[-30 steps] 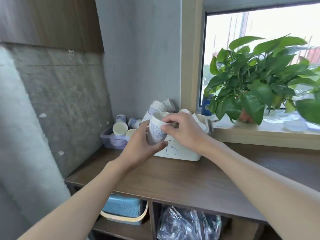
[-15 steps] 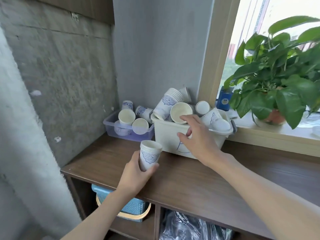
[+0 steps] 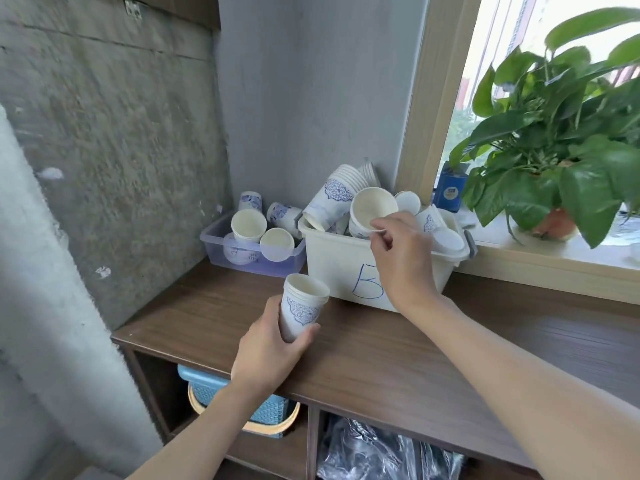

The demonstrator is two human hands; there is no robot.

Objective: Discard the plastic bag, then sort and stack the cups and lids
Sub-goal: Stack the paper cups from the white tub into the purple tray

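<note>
Head camera, looking down at the wooden shelf top (image 3: 381, 358). The left hand (image 3: 273, 344) is wrapped round a blue-patterned paper cup (image 3: 301, 308), upright, its base hidden behind the fingers, so I can't tell if it touches the wood. The right hand (image 3: 401, 258) pinches the rim of a tilted cup (image 3: 372, 211) at the top of the white bin (image 3: 332, 268). The bin's wall hides everything lower in the pile, and a nested stack of cups (image 3: 334, 199) leans out at the back. In blue marker on the bin's front is one letter that looks like a B, its right edge covered by the wrist. Just left, more cups sit in a clear tub (image 3: 249, 259). Below the shelf, the plastic bag (image 3: 381, 452) is crumpled in the right compartment, cut off by the frame's bottom edge, and a blue basket (image 3: 221, 393) is half behind the left forearm. On the sill are a blue tin (image 3: 450, 190), label too small to read, and a potted plant (image 3: 554, 133), cropped at the right.
</note>
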